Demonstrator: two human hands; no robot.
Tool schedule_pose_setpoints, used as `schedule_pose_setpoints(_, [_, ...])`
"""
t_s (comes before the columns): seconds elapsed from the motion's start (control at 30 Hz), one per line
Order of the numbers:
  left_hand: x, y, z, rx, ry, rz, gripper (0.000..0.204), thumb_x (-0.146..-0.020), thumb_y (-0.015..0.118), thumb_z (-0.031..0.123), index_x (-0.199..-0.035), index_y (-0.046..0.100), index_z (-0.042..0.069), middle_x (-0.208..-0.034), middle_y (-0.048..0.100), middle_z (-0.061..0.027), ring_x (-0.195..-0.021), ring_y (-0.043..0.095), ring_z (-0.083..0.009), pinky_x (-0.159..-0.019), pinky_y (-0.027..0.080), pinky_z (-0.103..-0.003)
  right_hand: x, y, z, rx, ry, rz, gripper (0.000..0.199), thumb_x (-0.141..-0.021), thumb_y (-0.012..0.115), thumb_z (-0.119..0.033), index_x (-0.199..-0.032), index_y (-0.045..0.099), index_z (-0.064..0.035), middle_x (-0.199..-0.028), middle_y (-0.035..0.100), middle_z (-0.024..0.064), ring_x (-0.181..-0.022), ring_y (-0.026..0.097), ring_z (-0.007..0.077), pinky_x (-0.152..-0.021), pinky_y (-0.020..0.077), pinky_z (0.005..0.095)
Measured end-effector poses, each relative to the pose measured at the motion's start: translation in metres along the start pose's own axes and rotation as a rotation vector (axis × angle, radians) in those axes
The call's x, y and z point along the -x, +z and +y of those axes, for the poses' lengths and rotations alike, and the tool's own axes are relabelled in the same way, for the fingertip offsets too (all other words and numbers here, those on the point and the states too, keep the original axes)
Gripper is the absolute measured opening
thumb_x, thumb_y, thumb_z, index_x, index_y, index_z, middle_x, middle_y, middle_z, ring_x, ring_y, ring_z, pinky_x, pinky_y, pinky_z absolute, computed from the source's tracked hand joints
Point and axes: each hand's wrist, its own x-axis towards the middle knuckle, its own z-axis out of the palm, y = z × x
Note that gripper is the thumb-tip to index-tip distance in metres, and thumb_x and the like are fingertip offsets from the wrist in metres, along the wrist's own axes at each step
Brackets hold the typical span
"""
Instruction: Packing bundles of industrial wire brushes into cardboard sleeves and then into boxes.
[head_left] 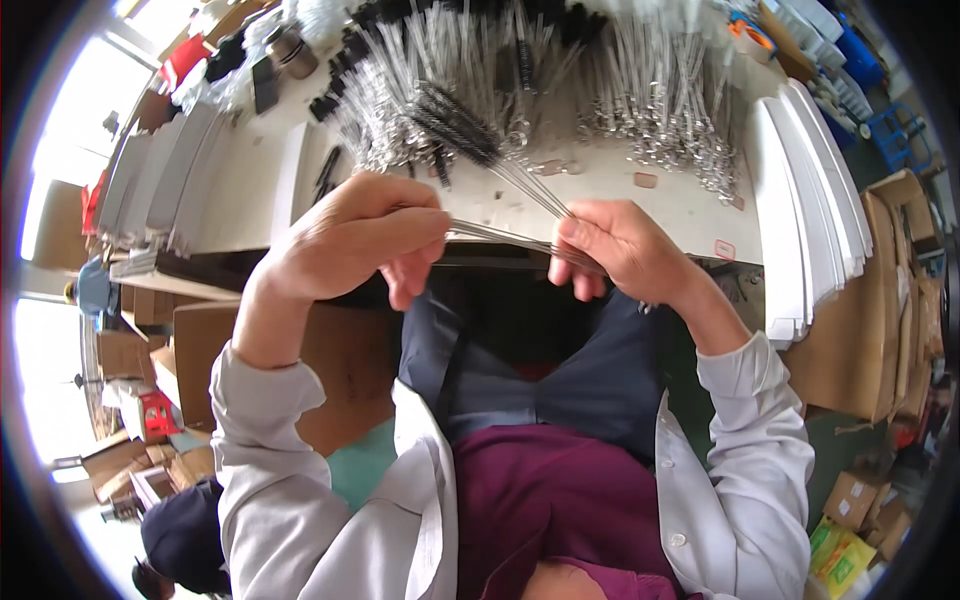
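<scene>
Our right fingers clamp the stems of the black brushes, bristles out over the surface; left fingers pinch thin wires spanning both hands. We should grip lightly, align stems, avoid kinks.

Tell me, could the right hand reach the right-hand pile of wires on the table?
Likely yes: the pile of wires lies beyond the right hand, with nothing tall on the tabletop between them. That hand holds black-bristled brushes, though, so it may need emptying first.
</scene>
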Motion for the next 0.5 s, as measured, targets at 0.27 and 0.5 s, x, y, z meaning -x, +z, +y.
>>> schedule_pose_setpoints(0.27, [-0.018,0.031,-0.066,0.292,0.092,0.174,0.022,-0.102,0.064,0.017,-0.095,0.068,-0.003,-0.071,0.069,-0.009,-0.06,0.069,-0.0177,-0.057,0.057,-0.027,0.028,0.04,0.059,-0.053,0.062,0.212,0.039,-0.111,0.05,-0.032,-0.092,0.065,-0.0017,-0.068,0.063,0.0013,-0.055,0.051,0.0047,-0.051,0.0406,0.0215])
schedule_pose_setpoints(0.5, [-0.035,0.066,-0.103,0.194,0.34,0.425,0.016,-0.103,0.062,0.009,-0.109,0.07,-0.003,-0.073,0.069,-0.0051,-0.065,0.067,-0.0098,-0.061,0.056,-0.025,0.042,0.062,0.074,-0.042,0.091,0.298,0.041,-0.112,0.05,-0.035,-0.092,0.065,-0.0024,-0.067,0.061,0.0004,-0.061,0.054,0.0057,-0.056,0.0435,0.0234])
